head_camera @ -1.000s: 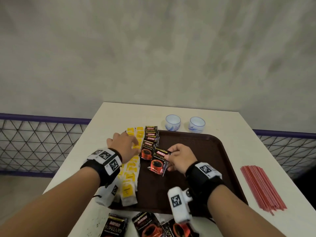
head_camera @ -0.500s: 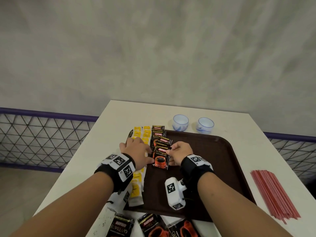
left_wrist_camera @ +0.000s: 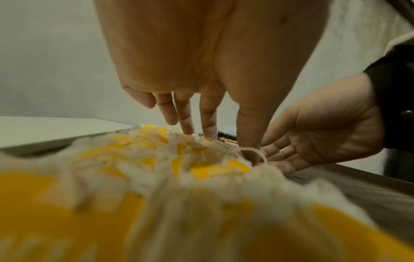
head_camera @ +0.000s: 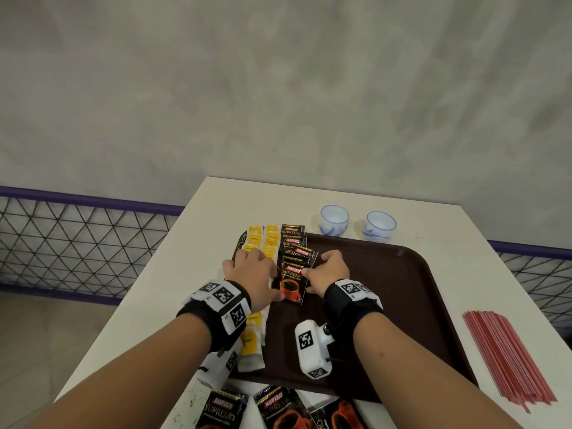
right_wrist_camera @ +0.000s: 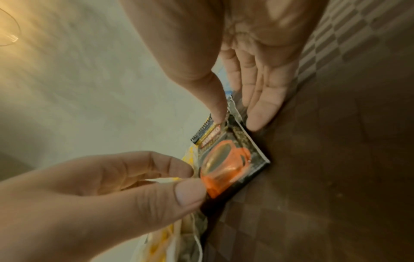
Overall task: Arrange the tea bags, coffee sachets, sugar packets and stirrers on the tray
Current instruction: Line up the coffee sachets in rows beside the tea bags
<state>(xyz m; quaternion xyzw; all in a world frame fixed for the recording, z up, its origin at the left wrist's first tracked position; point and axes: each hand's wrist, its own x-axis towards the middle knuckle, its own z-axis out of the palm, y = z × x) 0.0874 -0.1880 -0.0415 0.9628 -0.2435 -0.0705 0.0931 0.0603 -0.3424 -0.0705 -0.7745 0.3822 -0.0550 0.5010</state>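
I see my left hand [head_camera: 252, 274] and right hand [head_camera: 328, 270], fingers straight, flanking and touching the black coffee sachet [head_camera: 291, 283] on the brown plastic tray [head_camera: 402, 289], gripping nothing.

both forearms bare, reaching forward side by side, black wrist straps with white marker tags on each. left hand [head_camera: 252, 275] palm down, fingers [left_wrist_camera: 187, 122] straight and spread, tips pressing down, thumb [right_wrist_camera: 179, 193] stretched inward toward other hand. right hand [head_camera: 329, 272] palm down, tilted onto its outer edge, fingers [right_wrist_camera: 262, 99] straight and together, thumb [right_wrist_camera: 215, 99] pointing down, tip touching. hands close, apart. white camera block hangs under right wrist.
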